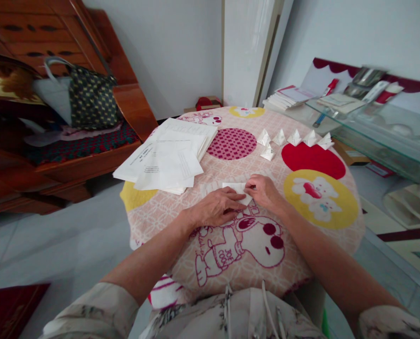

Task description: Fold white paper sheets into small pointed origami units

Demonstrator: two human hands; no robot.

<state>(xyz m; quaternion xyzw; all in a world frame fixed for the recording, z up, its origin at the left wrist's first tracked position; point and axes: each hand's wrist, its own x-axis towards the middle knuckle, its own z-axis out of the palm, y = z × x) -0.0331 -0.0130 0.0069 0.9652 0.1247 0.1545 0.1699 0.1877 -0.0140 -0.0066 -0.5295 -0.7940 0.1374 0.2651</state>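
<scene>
Head view: six small pointy paper shapes (pixel 279 137) are folded and stand past the right hand (pixel 264 190), five in a row and one nearer. One more small paper (pixel 234 186) lies under the fingers, only partly folded as far as I can tell. The right hand is nearly closed, with its fingertips pinching the paper's edge. The left hand (pixel 215 207) is half open, its fingers resting on the paper; I can't tell if its thumb grips. Past the left hand is a pile of sheets (pixel 157 160), flat and not folded. A pink cloth (pixel 176 212) with a cartoon dog covers the round table beneath both hands. A wooden bench (pixel 134 108) is far left; a glass shelf (pixel 383 136) is off to the right.
</scene>
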